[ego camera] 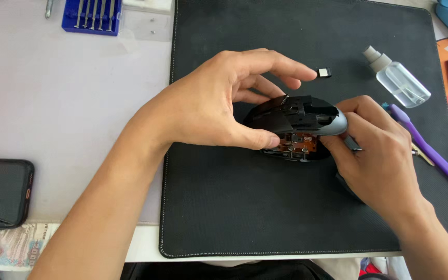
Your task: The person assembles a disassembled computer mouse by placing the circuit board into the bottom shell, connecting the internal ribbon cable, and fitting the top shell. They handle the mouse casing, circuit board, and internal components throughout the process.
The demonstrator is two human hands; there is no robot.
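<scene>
- Black mat (245,207): covers most of the desk, all work is on it, approx. in the middle.
- Left hand (219,106): comes from the lower left, thumb pressed on the near side of the mouse shell, other fingers arched over the top without closing; so it grips the opened mouse (299,127).
- Right hand (377,155): comes from the lower right, fingers curled tight on the right end of the mouse, at the grey part.
- Mouse: between both hands, touching both, long axis goes left-right; top shell is lifted, brown circuit board (299,141) shows on the near side. Both hands equally near.
- Spray bottle (400,80) & purple tool (431,150): on the mat, right of the right hand, not in the way.
- Phone (1,192), blue screwdriver set (93,15): left, well apart.
- Small black piece (324,73): just beyond the left fingertips, not touching.
</scene>
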